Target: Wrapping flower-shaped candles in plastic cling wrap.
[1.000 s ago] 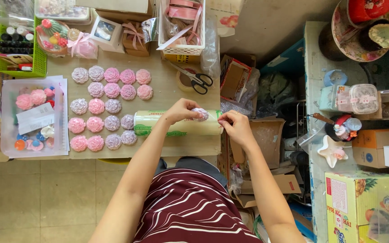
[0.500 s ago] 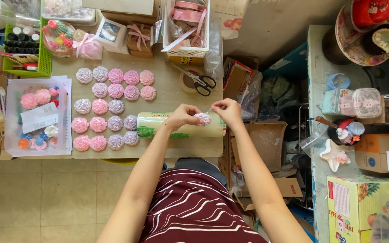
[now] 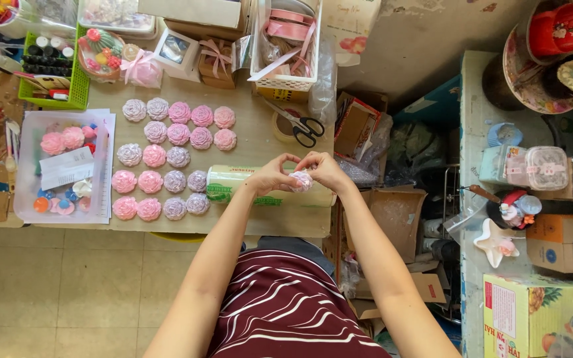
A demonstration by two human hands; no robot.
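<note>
Head view: scissors (image 3: 305,126) beyond hands (image 3: 300,174).

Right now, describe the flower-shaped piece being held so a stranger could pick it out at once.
Start at the tan worktable and find the roll of clear wrap lying along its near edge. Just above the roll's right part, the left hand and right hand meet around one pale pink flower-shaped piece. Unlike the pink and lilac flower pieces in rows to the left, it is off the table, in the fingers.

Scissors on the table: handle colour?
Black handles on the scissors, seen in the head view.
</note>
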